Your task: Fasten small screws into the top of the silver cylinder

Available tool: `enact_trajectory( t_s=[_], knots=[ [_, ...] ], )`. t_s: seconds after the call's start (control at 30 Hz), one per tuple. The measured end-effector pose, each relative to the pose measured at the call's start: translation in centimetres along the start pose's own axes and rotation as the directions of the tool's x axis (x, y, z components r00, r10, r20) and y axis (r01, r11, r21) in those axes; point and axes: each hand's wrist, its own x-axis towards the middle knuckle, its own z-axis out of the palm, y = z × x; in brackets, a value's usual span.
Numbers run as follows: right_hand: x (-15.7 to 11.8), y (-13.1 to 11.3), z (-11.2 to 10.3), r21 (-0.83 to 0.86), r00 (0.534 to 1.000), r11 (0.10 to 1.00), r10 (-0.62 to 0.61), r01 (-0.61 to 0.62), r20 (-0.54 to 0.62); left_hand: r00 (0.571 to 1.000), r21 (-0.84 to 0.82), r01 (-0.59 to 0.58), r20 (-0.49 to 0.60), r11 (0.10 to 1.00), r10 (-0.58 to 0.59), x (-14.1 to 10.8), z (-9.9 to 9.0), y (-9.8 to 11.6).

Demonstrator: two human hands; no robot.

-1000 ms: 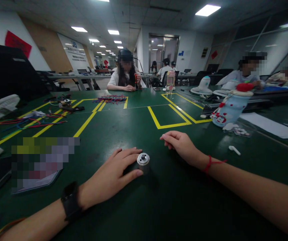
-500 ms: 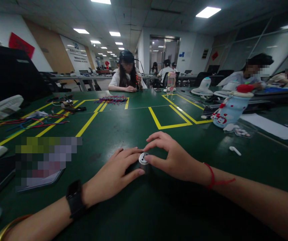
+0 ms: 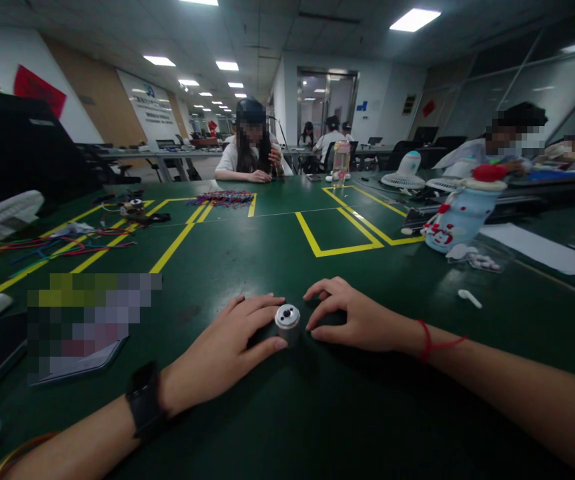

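A small silvery metal cylinder (image 3: 287, 321), with a few dark holes in its top face, stands upright on the green table (image 3: 247, 267). My left hand (image 3: 235, 340) rests on the table at its left side, thumb in front and index finger behind, steadying it. On the other side, a short gap away, my right hand (image 3: 350, 317) hovers with curved fingers apart and nothing in them. A black watch (image 3: 145, 400) is on my left wrist, a red string (image 3: 426, 340) on my right.
A blurred-out flat item (image 3: 92, 327) lies to the left, near bundles of coloured wires (image 3: 92, 243). Rightward are a white earbud (image 3: 469, 299), a blue cup (image 3: 462, 217) and white paper (image 3: 542, 250). Yellow tape (image 3: 347, 252) marks the table. Across it sits a person (image 3: 250, 150).
My right hand has let go of the cylinder's top and drawn back to the right, uncovering its holes. My left hand keeps its place beside it.
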Motion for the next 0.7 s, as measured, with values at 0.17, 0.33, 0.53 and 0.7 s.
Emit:
enact_trajectory(
  t_s=[0.17,0.33,0.53,0.7],
  knots=[
    [0.0,0.0,0.4,0.047,0.999,0.999,-0.004,0.006,-0.037,1.0,-0.003,0.004,0.003,1.0,-0.004,-0.1,0.1,-0.2],
    [0.5,1.0,-0.3,0.338,0.952,0.938,0.166,-0.073,-0.255,1.0,0.005,0.013,0.017,1.0,-0.013,-0.1,0.1,-0.1],
    [1.3,4.0,-1.2,0.536,0.805,0.816,0.461,-0.218,-0.374,1.0,-0.003,-0.003,0.018,1.0,0.003,0.0,0.1,-0.1],
    [1.2,4.1,-1.0,0.483,0.837,0.84,0.436,-0.247,-0.331,1.0,-0.008,-0.008,0.004,1.0,0.008,-0.1,0.1,-0.2]
  ],
)
